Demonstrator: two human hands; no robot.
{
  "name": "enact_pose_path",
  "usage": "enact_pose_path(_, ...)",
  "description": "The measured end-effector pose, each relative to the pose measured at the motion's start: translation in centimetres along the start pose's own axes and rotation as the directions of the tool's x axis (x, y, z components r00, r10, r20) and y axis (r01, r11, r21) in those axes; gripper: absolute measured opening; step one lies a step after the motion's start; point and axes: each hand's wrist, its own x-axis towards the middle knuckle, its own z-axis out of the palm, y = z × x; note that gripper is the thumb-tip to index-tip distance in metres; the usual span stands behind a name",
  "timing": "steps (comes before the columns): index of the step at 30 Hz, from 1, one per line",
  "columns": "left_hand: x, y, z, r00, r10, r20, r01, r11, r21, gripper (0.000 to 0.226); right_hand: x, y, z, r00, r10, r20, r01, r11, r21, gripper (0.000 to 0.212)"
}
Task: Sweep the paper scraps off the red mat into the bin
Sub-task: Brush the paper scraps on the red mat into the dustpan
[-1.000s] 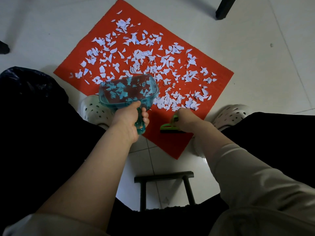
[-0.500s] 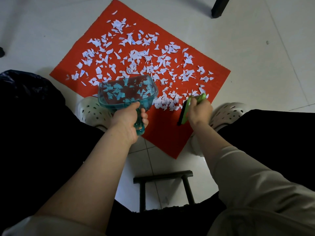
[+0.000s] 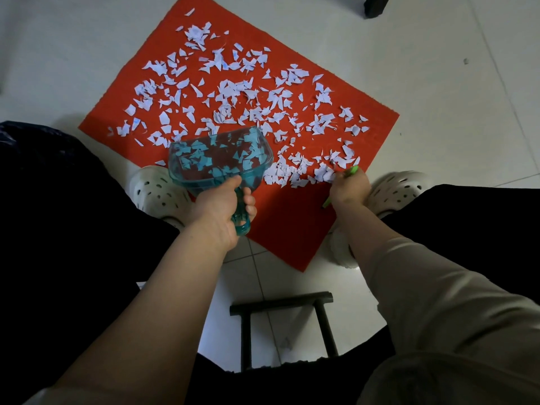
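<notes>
Red against pale tile in the head view: looking straight down at a red mat (image 3: 292, 226) lying askew on the floor tiles (image 3: 438, 83), with white perforated clogs (image 3: 157, 191) planted at its near-left and near-right edges. Seeing white paper scraps (image 3: 233, 92) strewn over most of the mat, thickest across the middle and far half, the near corner lying bare. Gripping the handle of a translucent teal dustpan (image 3: 219, 159) with the left hand (image 3: 217, 207), fingers wrapped fully round it; holding the pan over the mat's near-left edge, mouth pointing away toward the scraps. Catching scraps tinted teal through the plastic, without being able to tell whether inside the pan or under it. Clenching a green brush (image 3: 354, 170) in the right hand (image 3: 349, 190), most of it hidden by the fingers, only a green tip showing at each side of the fist; holding it at a bunched row of scraps by the mat's near-right edge, right of the dustpan. Glimpsing a dark crinkled bin bag (image 3: 26, 135) at the far left, well apart from the scraps, merging with a black trouser leg. Noting a dark stool frame (image 3: 280, 302) on the tiles between the forearms and a black furniture leg (image 3: 377, 5) at the top right
</notes>
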Motion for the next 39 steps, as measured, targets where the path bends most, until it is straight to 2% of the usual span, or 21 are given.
enact_pose_path(4, 0.1, 0.0, 0.1, 1.000, -0.005, -0.016, 0.005, 1.000, 0.001, 0.014, -0.2, -1.4, 0.9, 0.991, -0.090, 0.097, 0.083, 0.994, 0.073, 0.024)
enact_pose_path(6, 0.1, -0.1, 0.2, 1.000, -0.005, -0.014, 0.005, 1.000, -0.003, 0.015, -0.3, -1.4, 0.8, 0.989, -0.140, 0.049, 0.136, 0.988, 0.068, 0.021)
enact_pose_path(10, 0.0, -0.1, 0.5, 1.000, -0.003, -0.005, 0.003, 1.000, -0.001, 0.015, -0.4, -0.4, 0.0, 0.994, -0.107, -0.033, 0.107, 0.994, 0.015, 0.029)
enact_pose_path(14, 0.0, -0.2, 0.5, 1.000, -0.004, 0.000, 0.004, 1.000, -0.009, 0.014, -0.9, -0.3, 0.8, 0.992, -0.081, 0.093, 0.085, 0.995, -0.046, 0.029)
enact_pose_path(17, 0.0, -0.2, 0.4, 1.000, 0.001, -0.009, -0.001, 1.000, -0.004, 0.014, -1.6, -1.1, 1.6, 0.962, -0.183, 0.202, 0.190, 0.982, -0.014, 0.025)
enact_pose_path(19, 0.0, -0.2, 0.3, 1.000, 0.001, -0.013, -0.001, 1.000, -0.001, 0.015, -1.8, -1.3, 1.6, 0.947, -0.251, 0.201, 0.255, 0.967, 0.006, 0.023)
enact_pose_path(24, 0.0, -0.2, 0.5, 1.000, 0.007, -0.006, -0.007, 1.000, -0.007, 0.016, -1.4, -0.7, 0.8, 0.993, -0.113, 0.041, 0.109, 0.991, 0.076, 0.027)
enact_pose_path(27, -0.2, -0.3, 0.6, 1.000, 0.003, 0.009, -0.003, 1.000, -0.010, 0.013, -1.6, -0.5, 0.9, 0.993, -0.099, 0.063, 0.098, 0.995, 0.019, 0.029)
enact_pose_path(30, -0.3, -0.3, 0.6, 1.000, 0.007, 0.010, -0.007, 1.000, -0.012, 0.013, -2.0, -1.1, 1.6, 0.972, -0.170, 0.160, 0.179, 0.983, -0.041, 0.029)
enact_pose_path(33, -0.3, -0.1, 0.5, 1.000, 0.012, -0.006, -0.012, 1.000, -0.015, 0.015, -2.6, -2.2, 2.0, 0.943, -0.233, 0.239, 0.217, 0.972, 0.093, 0.025)
enact_pose_path(36, -0.2, -0.1, 0.4, 1.000, 0.013, -0.014, -0.013, 1.000, -0.013, 0.015, -2.7, -2.6, 1.8, 0.947, -0.246, 0.207, 0.214, 0.963, 0.166, 0.023)
enact_pose_path(39, -0.2, -0.1, 0.6, 1.000, 0.009, -0.003, -0.009, 1.000, -0.006, 0.014, -2.4, -1.8, 1.4, 0.979, -0.172, 0.113, 0.150, 0.972, 0.182, 0.022)
